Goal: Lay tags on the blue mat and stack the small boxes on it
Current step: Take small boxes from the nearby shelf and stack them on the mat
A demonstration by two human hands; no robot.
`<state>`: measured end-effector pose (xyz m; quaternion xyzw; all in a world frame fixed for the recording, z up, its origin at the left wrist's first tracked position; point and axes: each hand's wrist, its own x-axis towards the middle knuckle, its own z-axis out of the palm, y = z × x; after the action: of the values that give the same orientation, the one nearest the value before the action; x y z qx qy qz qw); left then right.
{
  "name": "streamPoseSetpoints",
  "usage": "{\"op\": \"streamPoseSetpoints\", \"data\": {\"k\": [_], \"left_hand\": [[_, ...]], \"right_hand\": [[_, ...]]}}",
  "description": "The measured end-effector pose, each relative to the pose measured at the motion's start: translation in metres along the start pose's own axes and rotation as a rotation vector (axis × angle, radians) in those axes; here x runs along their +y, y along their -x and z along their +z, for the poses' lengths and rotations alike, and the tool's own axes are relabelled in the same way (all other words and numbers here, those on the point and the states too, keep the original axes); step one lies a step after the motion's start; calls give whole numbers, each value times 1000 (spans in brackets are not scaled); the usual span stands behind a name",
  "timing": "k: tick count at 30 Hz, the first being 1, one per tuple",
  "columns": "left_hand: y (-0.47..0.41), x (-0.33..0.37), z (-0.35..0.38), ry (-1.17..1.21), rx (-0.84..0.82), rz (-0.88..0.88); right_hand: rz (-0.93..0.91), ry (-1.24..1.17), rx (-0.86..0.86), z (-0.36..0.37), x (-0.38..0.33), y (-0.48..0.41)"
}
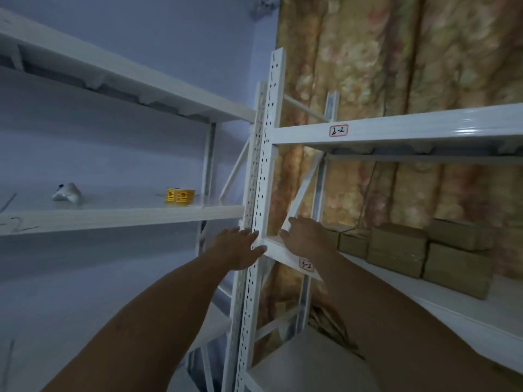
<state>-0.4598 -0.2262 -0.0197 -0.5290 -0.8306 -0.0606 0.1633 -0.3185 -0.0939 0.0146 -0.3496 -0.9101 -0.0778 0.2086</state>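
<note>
The small boxes [396, 250], at least five brown cartons, sit on the right shelf [441, 306], their row running right from the right hand [305, 236]. That hand is the nearer one, just beside the leftmost box, fingers spread and holding nothing. The left hand [237, 247], flat and empty too, rests against the upright post [263, 179]. Two yellow packs [181, 196], likely the tags, lie on the left shelf [113, 219], far left of both hands; no blue mat shows.

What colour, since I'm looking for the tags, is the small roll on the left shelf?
The roll is yellow with red markings, in the head view.
</note>
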Motion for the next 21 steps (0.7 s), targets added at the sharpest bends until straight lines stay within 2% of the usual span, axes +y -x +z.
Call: {"op": "streamPoseSetpoints", "data": {"k": [7,13,18,21], "left_hand": [[-106,45,14,185,21,171],[-176,85,38,236,19,322],[-221,107,49,283,33,437],[-238,111,53,337,16,447]], "right_hand": [[191,108,31,6,53,-44],[399,175,-37,16,104,-50],[474,127,51,25,126,-60],[524,155,60,31,125,-71]]}}
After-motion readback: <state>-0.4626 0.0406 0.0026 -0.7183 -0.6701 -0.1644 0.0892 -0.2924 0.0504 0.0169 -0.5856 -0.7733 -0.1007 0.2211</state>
